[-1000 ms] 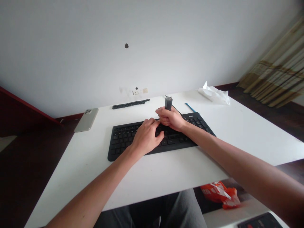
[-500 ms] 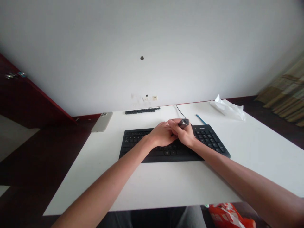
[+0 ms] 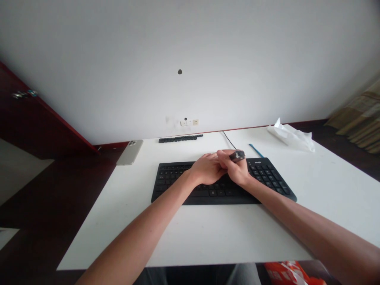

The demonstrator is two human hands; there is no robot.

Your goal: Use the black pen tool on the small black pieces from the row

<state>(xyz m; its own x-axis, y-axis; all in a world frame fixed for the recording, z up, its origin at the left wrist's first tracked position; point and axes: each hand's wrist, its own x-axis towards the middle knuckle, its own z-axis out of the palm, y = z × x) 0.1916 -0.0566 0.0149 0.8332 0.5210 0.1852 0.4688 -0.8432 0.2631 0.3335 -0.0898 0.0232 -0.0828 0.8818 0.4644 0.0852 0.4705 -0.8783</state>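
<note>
A black keyboard [image 3: 190, 194] lies on the white table in front of me. My left hand [image 3: 208, 169] rests on its middle keys, fingers stretched forward and lying flat; the fingertips and thumb are partly hidden by the other hand. Just right of it, touching it, my right hand [image 3: 236, 171] is closed round a short dark handle [image 3: 237, 156] whose worn, whitish end sticks out above the fist. The tool's working end is hidden under the hands, so its kind does not show.
Beyond the keyboard lie a row of loose black keycaps [image 3: 179, 139] and a blue stick-like tool [image 3: 255, 150]. A phone [image 3: 130, 152] lies at the left edge, a crumpled white plastic bag [image 3: 292, 137] at the back right. A black cable [image 3: 228, 139] runs toward the wall.
The whole view has shifted slightly, so the table and things appear a little further right. The dark handle leans somewhat more to the right; both hands keep their place on the keyboard.
</note>
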